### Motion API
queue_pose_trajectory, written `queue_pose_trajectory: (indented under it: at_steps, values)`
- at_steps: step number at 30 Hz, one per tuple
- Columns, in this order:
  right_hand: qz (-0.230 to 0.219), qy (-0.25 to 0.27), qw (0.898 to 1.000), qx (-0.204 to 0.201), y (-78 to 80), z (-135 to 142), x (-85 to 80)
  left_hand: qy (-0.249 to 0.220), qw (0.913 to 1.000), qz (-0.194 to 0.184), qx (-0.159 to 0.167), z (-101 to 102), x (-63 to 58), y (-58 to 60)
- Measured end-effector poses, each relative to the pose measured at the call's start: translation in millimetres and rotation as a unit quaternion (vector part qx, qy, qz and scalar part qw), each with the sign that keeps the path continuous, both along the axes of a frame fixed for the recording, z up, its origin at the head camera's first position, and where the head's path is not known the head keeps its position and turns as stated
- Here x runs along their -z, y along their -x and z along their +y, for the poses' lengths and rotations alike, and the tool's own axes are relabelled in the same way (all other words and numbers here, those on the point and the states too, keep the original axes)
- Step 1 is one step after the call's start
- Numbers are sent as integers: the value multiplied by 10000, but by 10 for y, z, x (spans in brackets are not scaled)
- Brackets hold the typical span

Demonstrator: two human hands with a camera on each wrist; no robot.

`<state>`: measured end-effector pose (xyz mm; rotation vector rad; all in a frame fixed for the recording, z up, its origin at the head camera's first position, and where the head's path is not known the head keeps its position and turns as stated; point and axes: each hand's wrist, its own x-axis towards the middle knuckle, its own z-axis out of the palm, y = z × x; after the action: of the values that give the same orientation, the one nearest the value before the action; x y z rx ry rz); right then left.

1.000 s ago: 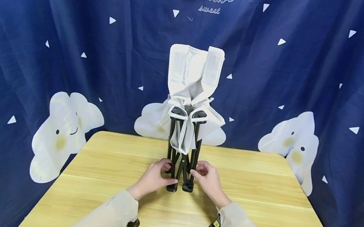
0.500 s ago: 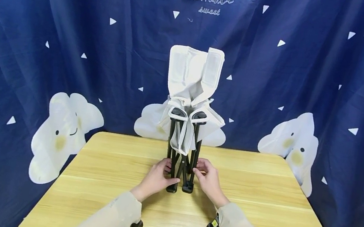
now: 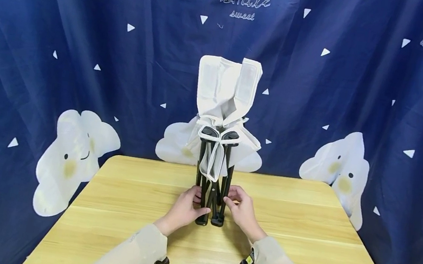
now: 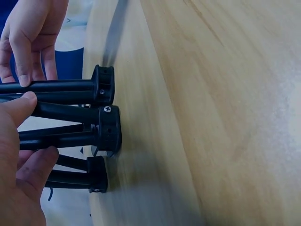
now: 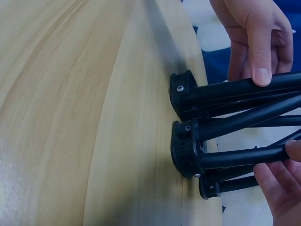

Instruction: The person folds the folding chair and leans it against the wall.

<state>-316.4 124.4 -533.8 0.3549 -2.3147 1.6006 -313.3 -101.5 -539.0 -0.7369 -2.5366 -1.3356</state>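
A folded folding chair (image 3: 229, 153) stands upright on the table, with white fabric bunched at its top and thin black legs (image 3: 203, 194) gathered below. On its left side, my left hand (image 3: 182, 210) holds the legs near the feet, thumb across the front and fingers behind. My right hand (image 3: 242, 208) pinches the right-hand legs between thumb and fingers. Black plastic feet (image 4: 109, 129) with screws show close up in the left wrist view. In the right wrist view, the left thumb presses on one black tube (image 5: 235, 92), and the right fingertips grip another tube (image 5: 235, 157).
The light wooden table (image 3: 126, 210) reaches out on both sides of the chair and in front of it. Behind and beside it hangs a dark blue curtain (image 3: 158, 51) with white clouds and triangles.
My left hand and the chair's left legs have shifted slightly right, bringing the two front tops a little closer together. The right hand keeps its grip, nearly still.
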Motion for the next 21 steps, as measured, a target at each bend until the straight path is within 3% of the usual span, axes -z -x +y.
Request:
queue_pose_trajectory:
  at_steps: [14, 21]
  values:
    - [36, -147, 9999, 31, 17, 7, 53, -32, 9997, -181, 180, 37, 24, 39]
    - [179, -179, 9997, 75, 58, -17, 31, 14, 9997, -144, 208, 34, -28, 96]
